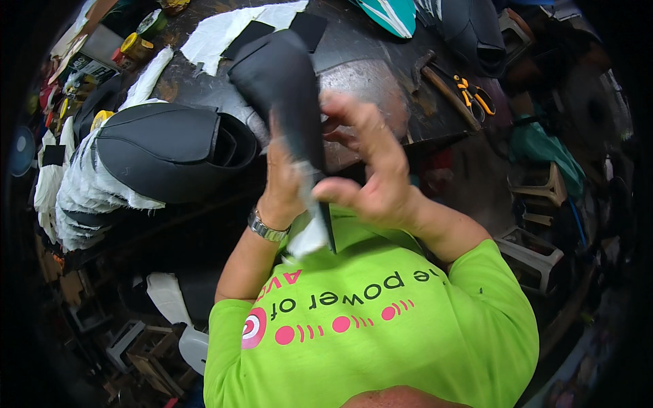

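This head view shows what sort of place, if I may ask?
Probably a small craft workshop: a hammer and an orange-handled tool lie on the worktable, near a stack of black pieces.

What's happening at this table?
A person in a green shirt holds a black piece in the left hand, over the near edge of the table. The right hand is open beside it; blur hides whether it touches. To the left, a stack has a curved black piece on top and layers of white cloth below. The hammer and an orange-handled tool lie to the right.
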Demonstrator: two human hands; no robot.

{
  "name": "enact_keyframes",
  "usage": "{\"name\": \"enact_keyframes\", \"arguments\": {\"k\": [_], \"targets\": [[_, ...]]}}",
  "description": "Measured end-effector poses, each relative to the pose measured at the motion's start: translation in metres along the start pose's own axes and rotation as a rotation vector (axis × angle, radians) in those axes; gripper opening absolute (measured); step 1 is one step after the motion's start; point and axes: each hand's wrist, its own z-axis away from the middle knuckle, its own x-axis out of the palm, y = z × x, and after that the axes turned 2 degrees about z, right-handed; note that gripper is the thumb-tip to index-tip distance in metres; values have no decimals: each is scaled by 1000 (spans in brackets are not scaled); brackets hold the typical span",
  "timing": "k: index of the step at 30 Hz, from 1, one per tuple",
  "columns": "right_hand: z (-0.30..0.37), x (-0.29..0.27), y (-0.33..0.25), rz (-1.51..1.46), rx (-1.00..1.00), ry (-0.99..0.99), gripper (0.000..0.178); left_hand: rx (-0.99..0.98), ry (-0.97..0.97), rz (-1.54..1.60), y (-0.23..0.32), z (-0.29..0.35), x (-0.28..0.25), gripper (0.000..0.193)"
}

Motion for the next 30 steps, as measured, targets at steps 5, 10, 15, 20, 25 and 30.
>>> {"name": "enact_keyframes", "arguments": {"k": [5,10,15,20,25,30], "targets": [[-14,-42,31,-210,696,161,52,215,-148,-1160,2,-46,6,43],[3,-45,58,453,73,216,50,187,-194,-1184,-21,-67,0,45],[-1,-45,58,917,-122,18,57,187,-247,-1065,-34,-104,-5,35],[-10,-47,62,1098,-155,-46,55,92,-214,-801,-33,-113,-12,29],[-14,-49,66,1239,-112,-82,43,-40,-195,-607,-29,-109,-15,26],[-24,-41,63,1335,-86,-138,36,-5,-99,-542,-29,-105,-12,24]]}}
